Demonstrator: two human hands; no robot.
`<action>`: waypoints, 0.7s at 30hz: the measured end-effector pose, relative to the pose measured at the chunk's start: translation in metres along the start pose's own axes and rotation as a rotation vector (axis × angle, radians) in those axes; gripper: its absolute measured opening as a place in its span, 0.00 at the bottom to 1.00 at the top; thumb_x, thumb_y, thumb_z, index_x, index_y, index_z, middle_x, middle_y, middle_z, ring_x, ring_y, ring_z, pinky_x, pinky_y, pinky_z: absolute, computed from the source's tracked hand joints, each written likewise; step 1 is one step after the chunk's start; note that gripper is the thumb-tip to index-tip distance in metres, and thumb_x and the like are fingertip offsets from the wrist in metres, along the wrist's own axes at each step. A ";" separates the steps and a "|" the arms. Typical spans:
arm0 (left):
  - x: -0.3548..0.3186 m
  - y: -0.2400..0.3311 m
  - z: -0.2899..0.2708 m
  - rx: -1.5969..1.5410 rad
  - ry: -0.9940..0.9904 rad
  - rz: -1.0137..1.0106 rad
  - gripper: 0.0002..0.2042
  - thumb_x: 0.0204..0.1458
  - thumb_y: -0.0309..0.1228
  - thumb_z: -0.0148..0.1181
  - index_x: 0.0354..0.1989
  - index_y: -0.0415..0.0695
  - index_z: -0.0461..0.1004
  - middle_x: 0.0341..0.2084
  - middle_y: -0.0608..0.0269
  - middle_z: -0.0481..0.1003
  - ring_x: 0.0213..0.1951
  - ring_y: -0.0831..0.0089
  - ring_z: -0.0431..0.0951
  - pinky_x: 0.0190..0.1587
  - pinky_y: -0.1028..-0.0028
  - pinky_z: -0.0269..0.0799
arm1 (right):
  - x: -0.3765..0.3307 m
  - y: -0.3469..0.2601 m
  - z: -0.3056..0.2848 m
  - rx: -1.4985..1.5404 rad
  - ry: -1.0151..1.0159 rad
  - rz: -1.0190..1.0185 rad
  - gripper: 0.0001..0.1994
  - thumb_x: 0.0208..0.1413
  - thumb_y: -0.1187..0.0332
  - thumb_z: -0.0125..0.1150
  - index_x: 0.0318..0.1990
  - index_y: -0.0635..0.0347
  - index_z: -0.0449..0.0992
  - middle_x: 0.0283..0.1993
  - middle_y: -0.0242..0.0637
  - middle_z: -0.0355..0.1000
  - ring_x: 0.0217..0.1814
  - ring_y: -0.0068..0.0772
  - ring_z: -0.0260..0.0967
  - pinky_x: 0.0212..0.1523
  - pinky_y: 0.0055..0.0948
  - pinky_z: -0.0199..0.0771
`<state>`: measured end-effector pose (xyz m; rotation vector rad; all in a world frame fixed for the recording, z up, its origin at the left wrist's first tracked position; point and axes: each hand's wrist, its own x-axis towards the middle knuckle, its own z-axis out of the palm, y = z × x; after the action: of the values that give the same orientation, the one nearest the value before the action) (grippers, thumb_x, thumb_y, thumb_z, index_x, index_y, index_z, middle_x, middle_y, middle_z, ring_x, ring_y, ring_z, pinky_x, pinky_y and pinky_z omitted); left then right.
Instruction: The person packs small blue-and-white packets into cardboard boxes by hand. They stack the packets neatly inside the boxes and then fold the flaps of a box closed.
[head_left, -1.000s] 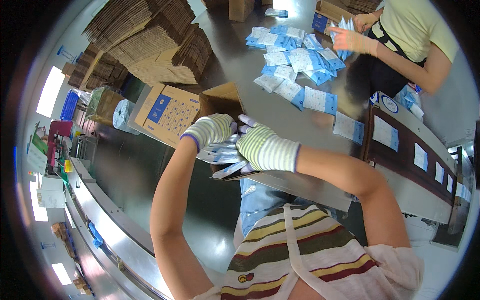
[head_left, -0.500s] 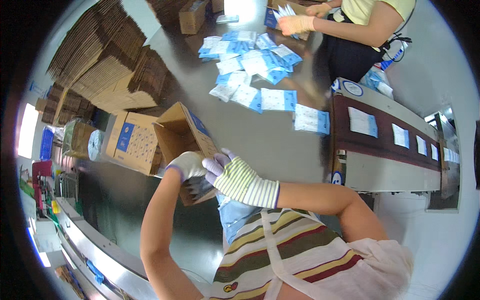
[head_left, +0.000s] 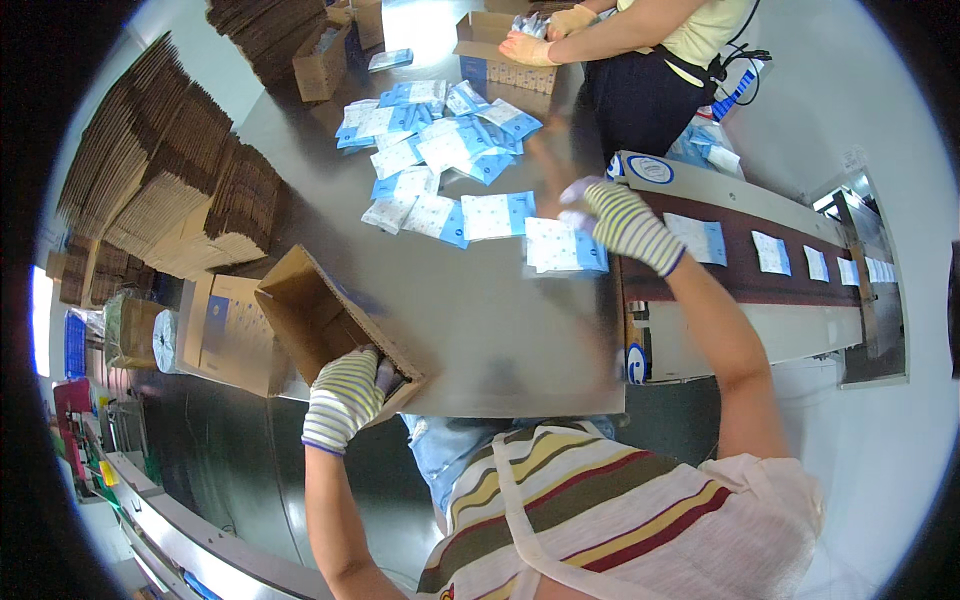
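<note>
Right now the left hand (head_left: 345, 398) is resting with its fingers inside the tilted open carton (head_left: 300, 320), at the surface's (head_left: 470, 350) near left corner; what those fingers are gripping, if anything, isn't showing. Across at the right edge, the right hand (head_left: 630, 225) is hovering open, fingers spread, by a white-and-blue packet (head_left: 552, 245); touching or not, I cannot tell. Trouble could be brewing both sides: that leaning carton could be tipping off the corner should the left hand slip, and packets riding the brown belt (head_left: 740, 285) could be jamming against the edge packet if it sits too long. On markings, the packets are wearing blue end bands, the closed carton (head_left: 245, 325) behind is showing a blue panel, and a round blue-and-white sticker (head_left: 650, 168) is marking the conveyor's end; the lettering is staying too small to read.
</note>
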<state>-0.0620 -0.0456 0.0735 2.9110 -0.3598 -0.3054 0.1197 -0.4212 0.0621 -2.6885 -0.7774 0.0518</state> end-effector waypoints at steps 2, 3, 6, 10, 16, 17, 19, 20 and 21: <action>-0.002 -0.001 0.000 0.013 -0.025 -0.035 0.17 0.53 0.39 0.46 0.35 0.35 0.72 0.31 0.43 0.75 0.36 0.50 0.75 0.41 0.59 0.70 | -0.004 0.022 -0.014 0.100 0.065 0.046 0.13 0.53 0.62 0.58 0.41 0.61 0.72 0.40 0.45 0.73 0.46 0.42 0.70 0.50 0.37 0.67; -0.001 -0.002 0.000 0.012 -0.016 -0.023 0.17 0.54 0.39 0.46 0.36 0.35 0.72 0.31 0.44 0.75 0.36 0.50 0.75 0.41 0.59 0.70 | -0.003 0.040 -0.014 0.082 -0.006 0.059 0.16 0.53 0.58 0.56 0.42 0.62 0.72 0.40 0.46 0.73 0.46 0.45 0.70 0.50 0.38 0.67; 0.005 -0.002 0.003 -0.003 -0.033 -0.028 0.17 0.54 0.39 0.46 0.36 0.36 0.72 0.31 0.44 0.75 0.36 0.50 0.75 0.42 0.59 0.70 | -0.003 0.076 -0.017 -0.015 -0.213 0.073 0.17 0.52 0.58 0.59 0.43 0.62 0.72 0.42 0.48 0.73 0.47 0.48 0.70 0.49 0.38 0.68; 0.003 0.001 0.001 0.000 -0.034 -0.050 0.17 0.53 0.40 0.48 0.35 0.36 0.72 0.30 0.44 0.75 0.36 0.50 0.75 0.41 0.59 0.70 | 0.017 0.087 -0.017 -0.032 -0.376 0.058 0.22 0.47 0.63 0.65 0.48 0.62 0.70 0.48 0.47 0.71 0.52 0.46 0.68 0.54 0.36 0.66; 0.012 0.002 0.004 -0.026 0.017 0.032 0.15 0.53 0.38 0.50 0.34 0.36 0.71 0.29 0.44 0.74 0.35 0.48 0.74 0.39 0.58 0.69 | 0.055 0.123 0.058 0.109 -0.546 -0.177 0.33 0.40 0.58 0.71 0.53 0.64 0.65 0.50 0.47 0.69 0.53 0.45 0.66 0.53 0.33 0.66; 0.008 0.001 0.002 -0.034 0.023 0.023 0.15 0.52 0.38 0.50 0.35 0.36 0.72 0.29 0.44 0.74 0.35 0.48 0.74 0.39 0.58 0.69 | 0.061 0.097 0.063 0.016 -0.681 -0.046 0.33 0.38 0.56 0.71 0.51 0.65 0.67 0.50 0.49 0.69 0.51 0.46 0.67 0.51 0.33 0.67; 0.001 0.000 0.000 -0.028 0.024 -0.021 0.15 0.52 0.38 0.51 0.34 0.36 0.72 0.29 0.44 0.74 0.35 0.49 0.74 0.39 0.59 0.69 | 0.064 0.039 0.073 -0.105 -0.929 0.030 0.34 0.33 0.53 0.72 0.46 0.67 0.70 0.48 0.52 0.69 0.48 0.48 0.68 0.47 0.32 0.69; -0.003 0.000 0.000 -0.023 0.027 -0.048 0.15 0.52 0.38 0.51 0.34 0.36 0.72 0.29 0.44 0.74 0.35 0.49 0.74 0.39 0.59 0.69 | 0.071 0.015 0.075 -0.129 -1.047 -0.040 0.33 0.30 0.52 0.72 0.43 0.68 0.72 0.47 0.54 0.70 0.46 0.48 0.69 0.45 0.32 0.70; -0.007 0.000 0.000 0.003 0.098 -0.003 0.15 0.52 0.38 0.51 0.33 0.35 0.72 0.29 0.44 0.74 0.34 0.49 0.74 0.39 0.59 0.69 | 0.081 -0.001 0.081 -0.170 -0.950 -0.079 0.32 0.30 0.52 0.72 0.42 0.67 0.73 0.46 0.54 0.70 0.45 0.49 0.69 0.45 0.33 0.69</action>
<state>-0.0685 -0.0437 0.0750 2.9163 -0.3411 -0.1624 0.1773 -0.3529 -0.0088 -2.7053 -1.1607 1.3620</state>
